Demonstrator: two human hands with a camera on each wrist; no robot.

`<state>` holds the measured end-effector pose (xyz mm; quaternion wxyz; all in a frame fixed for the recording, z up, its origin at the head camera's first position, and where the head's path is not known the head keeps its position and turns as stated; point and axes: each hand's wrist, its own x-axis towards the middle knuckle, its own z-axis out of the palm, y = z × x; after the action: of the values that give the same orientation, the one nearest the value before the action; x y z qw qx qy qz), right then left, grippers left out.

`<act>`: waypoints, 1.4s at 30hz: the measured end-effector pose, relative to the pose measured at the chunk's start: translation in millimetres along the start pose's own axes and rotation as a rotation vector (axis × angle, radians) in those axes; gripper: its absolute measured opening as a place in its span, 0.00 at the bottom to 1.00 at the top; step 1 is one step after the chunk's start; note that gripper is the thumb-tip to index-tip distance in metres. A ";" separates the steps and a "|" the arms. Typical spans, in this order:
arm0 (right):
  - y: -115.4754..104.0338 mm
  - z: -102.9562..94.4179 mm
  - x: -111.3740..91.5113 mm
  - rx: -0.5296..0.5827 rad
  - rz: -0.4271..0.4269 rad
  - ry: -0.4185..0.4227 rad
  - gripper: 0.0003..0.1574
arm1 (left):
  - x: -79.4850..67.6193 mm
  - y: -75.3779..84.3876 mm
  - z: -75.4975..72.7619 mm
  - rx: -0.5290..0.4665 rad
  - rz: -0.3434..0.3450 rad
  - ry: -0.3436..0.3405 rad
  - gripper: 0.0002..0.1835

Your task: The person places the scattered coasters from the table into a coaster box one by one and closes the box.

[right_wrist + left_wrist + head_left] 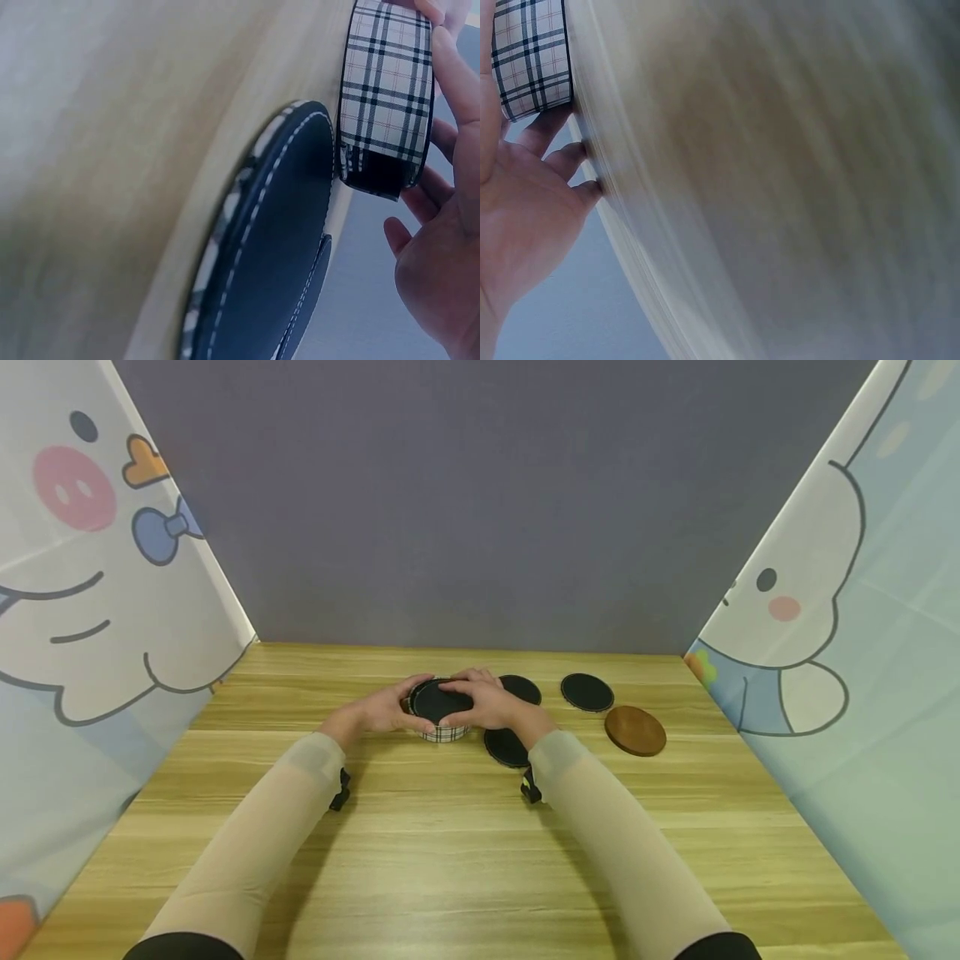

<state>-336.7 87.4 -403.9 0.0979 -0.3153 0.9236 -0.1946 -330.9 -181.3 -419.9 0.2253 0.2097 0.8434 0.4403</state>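
Squarely between the two hands sits a round plaid coaster holder (442,734), on the wooden table (420,860) left of the loose coasters. The head view alone looks into its top, where a black coaster (442,704) fills most of the opening. Both hands are clamped on the holder from opposite sides: the left hand (386,707) has its thumb at the near side and its fingers at the far rim, while the right hand (489,703) reaches partly over the black coaster (whether its fingertips press the coaster or just the rim, I cannot tell).

Only the wrist views give the wall's pattern clearly: black bands and thin reddish lines on a pale ground. The right wrist view adds a dark notch (375,174) cut into that wall, and white stitching with a plaid edge on the near coaster (277,225), details lost from above.

From the head, that near coaster lies just right of the holder, partly behind the right wrist; a far coaster (522,688) is beyond the right hand, a third loose coaster (587,692) farther right, and a brown wooden disc (635,731) beside that. Behind stands a grey panel (480,510).
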 end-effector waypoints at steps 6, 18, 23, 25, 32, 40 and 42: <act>0.3 2.7 -0.2 0.012 0.014 -0.001 0.51 | -0.3 -0.8 0.9 -0.016 0.002 0.004 0.61; 13.5 -7.9 -28.8 0.100 -0.007 0.052 0.45 | 0.2 -1.8 4.5 -0.013 0.005 0.028 0.61; 26.8 -17.1 -54.3 0.175 -0.033 0.047 0.41 | -0.1 0.0 4.5 -0.016 0.011 0.037 0.62; 33.1 -20.6 -63.9 0.189 -0.028 0.027 0.40 | -0.4 0.1 4.0 -0.012 0.015 0.035 0.62; 55.8 -26.6 -89.8 0.197 0.026 -0.064 0.35 | -0.6 -2.6 3.5 -0.005 0.013 0.040 0.62; 68.5 -29.7 -106.5 0.161 0.081 -0.123 0.33 | 1.3 -4.9 2.9 0.023 0.019 0.047 0.63; 70.8 -29.3 -108.4 0.144 0.088 -0.130 0.32 | 1.7 -4.5 2.6 0.032 0.025 0.047 0.63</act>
<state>-299.5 214.8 -400.9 0.1884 -0.2785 0.9119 -0.2352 -331.5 -181.1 -425.4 0.1967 0.2133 0.8527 0.4344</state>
